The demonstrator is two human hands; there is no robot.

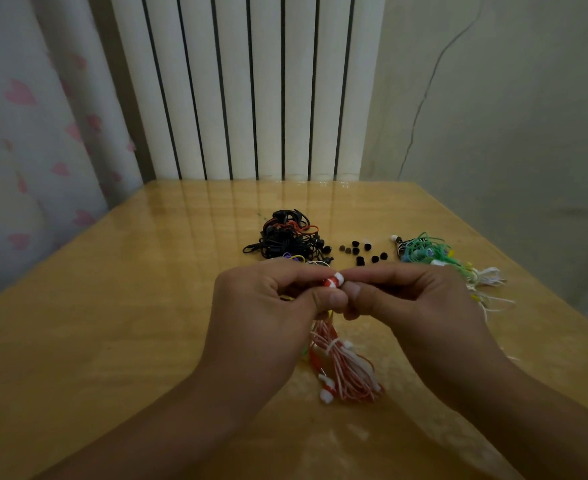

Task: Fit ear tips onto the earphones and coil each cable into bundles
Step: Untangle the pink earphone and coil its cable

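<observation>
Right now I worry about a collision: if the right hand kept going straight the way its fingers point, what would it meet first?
The right hand points leftward; it would first meet the left hand, whose fingertips nearly touch it around the red-and-white earbud.

Both forearms reaching in from the bottom edge, converging toward the centre, raised above the table. Left hand (268, 299) back-up, knuckles toward the camera, fingers curled inward, thumb and forefinger pinching an earbud (334, 281) at its left end. Right hand (410, 296) mirrored opposite, fingers curled, forefinger stretched along the top and thumb tucked below, tips pinched at the earbud's right end. Thumbs side by side, nearly touching, directly under the pinch point. Wrists level and roughly straight, well apart, with the fingertips meeting in the middle. Remaining fingers of each hand folded under the palm, mostly hidden.
</observation>
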